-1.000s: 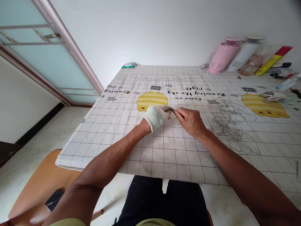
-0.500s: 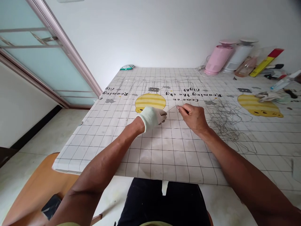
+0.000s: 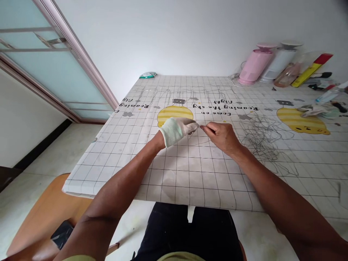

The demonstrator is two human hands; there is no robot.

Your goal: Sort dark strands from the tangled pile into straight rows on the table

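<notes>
My left hand (image 3: 181,128), in a white knitted glove, is closed with its fingertips pinching a thin wire near the middle of the table. Bare and closed, my right hand (image 3: 219,135) pinches the same thin wire just to the right, the fingertips of both hands almost touching. Only a very short bit of the wire shows between them. Beside my right hand lies a loose tangle of thin dark wires (image 3: 261,139). More thin wire pieces (image 3: 187,90) are laid out in a row toward the far edge.
A checked cloth covers the table (image 3: 108,170). At the back right stand a pink device (image 3: 255,67), a white device (image 3: 278,65), a bottle (image 3: 288,75) and a yellow-red box (image 3: 311,70). A small green packet (image 3: 148,75) lies at the far left corner. An orange stool (image 3: 40,210) holds a phone (image 3: 62,233).
My hands have come together, closing the gap where the wire showed. My gloved left hand has turned and moved right and slightly up, and my right fingertips have shifted left.
</notes>
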